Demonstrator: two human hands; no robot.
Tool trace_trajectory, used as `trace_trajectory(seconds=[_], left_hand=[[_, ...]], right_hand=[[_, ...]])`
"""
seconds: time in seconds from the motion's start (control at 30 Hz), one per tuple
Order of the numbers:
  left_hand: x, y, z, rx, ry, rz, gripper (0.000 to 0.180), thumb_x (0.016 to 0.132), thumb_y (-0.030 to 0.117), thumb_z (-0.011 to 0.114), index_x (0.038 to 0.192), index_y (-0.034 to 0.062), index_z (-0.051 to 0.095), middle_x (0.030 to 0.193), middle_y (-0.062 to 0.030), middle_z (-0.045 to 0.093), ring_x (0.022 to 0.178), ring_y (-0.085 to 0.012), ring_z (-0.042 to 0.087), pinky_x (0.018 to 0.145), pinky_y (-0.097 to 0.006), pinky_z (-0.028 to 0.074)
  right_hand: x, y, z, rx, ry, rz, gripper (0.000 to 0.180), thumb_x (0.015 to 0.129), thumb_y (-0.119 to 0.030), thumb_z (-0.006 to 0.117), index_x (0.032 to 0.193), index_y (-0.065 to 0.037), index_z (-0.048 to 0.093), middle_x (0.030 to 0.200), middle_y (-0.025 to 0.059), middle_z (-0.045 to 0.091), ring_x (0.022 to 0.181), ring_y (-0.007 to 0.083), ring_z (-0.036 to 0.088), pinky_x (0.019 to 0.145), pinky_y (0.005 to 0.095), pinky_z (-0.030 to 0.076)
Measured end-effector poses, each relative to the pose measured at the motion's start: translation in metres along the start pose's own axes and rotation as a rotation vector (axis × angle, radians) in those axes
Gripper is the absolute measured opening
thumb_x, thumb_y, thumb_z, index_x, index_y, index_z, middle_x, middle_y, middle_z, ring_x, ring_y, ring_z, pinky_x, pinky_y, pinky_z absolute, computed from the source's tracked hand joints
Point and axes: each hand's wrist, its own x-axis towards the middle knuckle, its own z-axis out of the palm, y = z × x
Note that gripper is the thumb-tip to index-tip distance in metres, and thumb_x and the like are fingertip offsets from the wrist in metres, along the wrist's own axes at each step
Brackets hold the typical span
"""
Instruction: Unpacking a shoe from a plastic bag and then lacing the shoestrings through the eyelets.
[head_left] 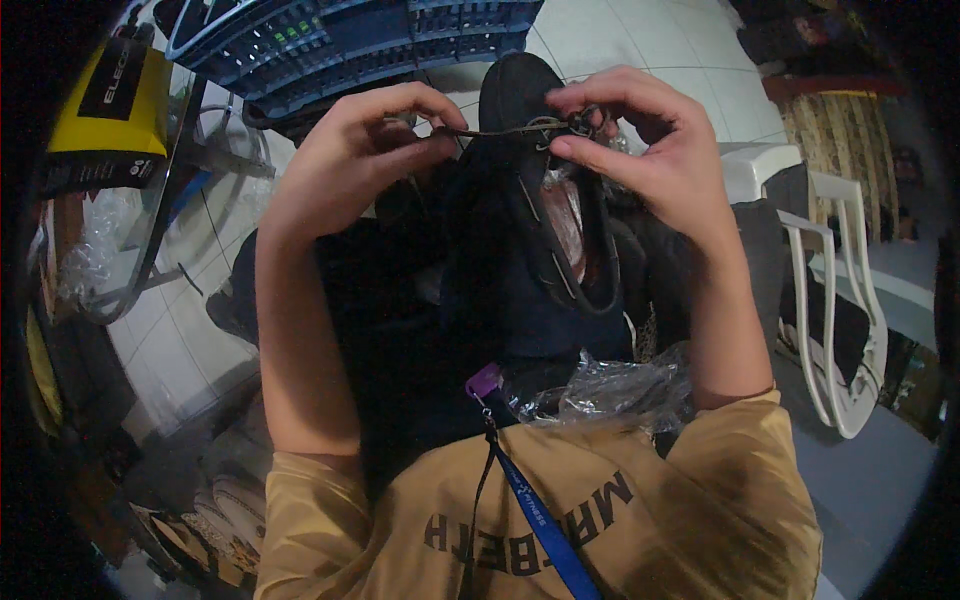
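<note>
A dark shoe (520, 88) rests on my lap with its toe pointing away from me. Light stitch-like marks run along the edge of its opening, and something shiny and brownish shows inside. Above the shoe, a thin dark lace (510, 131) is stretched between my hands. My left hand (345, 165) pinches one end of it between thumb and fingers. At the other end, my right hand (665, 145) is closed on a small bunched part of the lace, between thumb and forefinger.
A blue plastic crate (350, 50) stands beyond the shoe. Crumpled clear plastic (620, 390) lies on my lap beside a lanyard (540, 520). To the right is a white plastic chair (850, 300); to the left hangs a yellow and black bag (110, 100).
</note>
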Motion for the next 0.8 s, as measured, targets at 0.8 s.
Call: trace_trajectory(seconds=[0.8], left_hand=[[0.02,0.013,0.041,0.38,0.382,0.585,0.028,0.092,0.008,0.08,0.118,-0.0005,0.074,0.123,-0.0112,0.074,0.116,-0.0219,0.068,0.101,-0.035,0.051]], right_hand=[[-0.004,-0.007,0.012,-0.014,0.045,0.031,0.028,0.081,-0.015,0.094,0.105,-0.006,0.081,0.094,-0.0013,0.075,0.085,0.0084,0.063,0.077,0.0252,0.051]])
